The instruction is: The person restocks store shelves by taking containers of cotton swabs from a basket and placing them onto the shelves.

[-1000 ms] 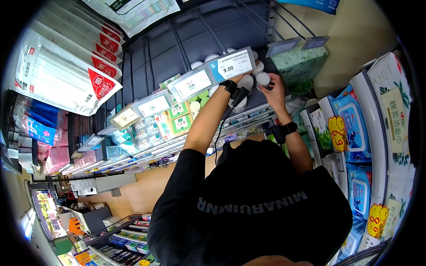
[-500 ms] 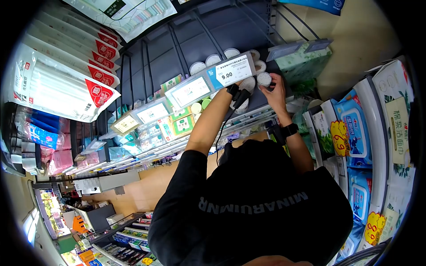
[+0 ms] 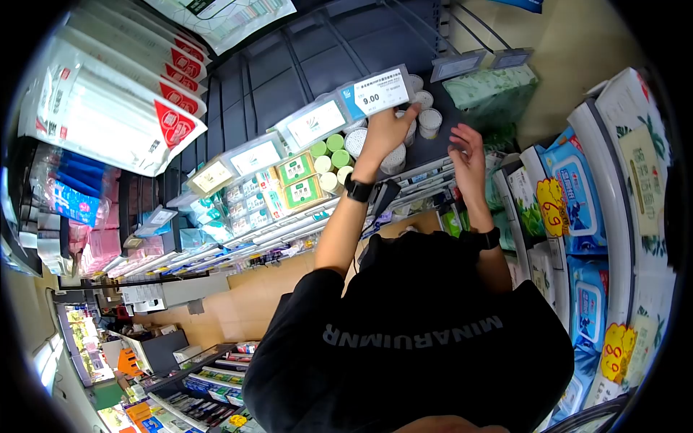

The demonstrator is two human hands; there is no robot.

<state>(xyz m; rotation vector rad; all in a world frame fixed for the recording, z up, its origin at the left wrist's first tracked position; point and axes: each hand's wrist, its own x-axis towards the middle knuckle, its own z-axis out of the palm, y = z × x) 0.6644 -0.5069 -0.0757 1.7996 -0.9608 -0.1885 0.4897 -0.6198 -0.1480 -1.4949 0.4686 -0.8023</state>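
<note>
My left hand (image 3: 388, 134) reaches in among small round tubs with speckled white lids on a dark shelf. Its thumb is stretched out toward the tubs behind, while the other fingertips are hidden behind a hanging price label (image 3: 374, 95) marked 9.00. Whether that hand grips anything cannot be seen. One white tub (image 3: 430, 124) stands upright at the right end of the group, with no hand on it. To the right of it, my right hand (image 3: 469, 148) is raised with fingers loosely bent and apart, holding nothing. Another tub (image 3: 393, 159) stands just below my left hand.
Green-lidded containers (image 3: 336, 142) and boxed goods (image 3: 303, 193) sit left of the tubs. Metal hooks and label holders (image 3: 253, 155) overhang the shelf. A green package (image 3: 491, 97) stands at the back right. Blue wipe packs (image 3: 581, 202) fill the right-hand shelf.
My right hand has let go of the right-end tub and drawn back to the right. My left hand, earlier mostly hidden behind the label, now shows over the tubs. The view has shifted slightly.
</note>
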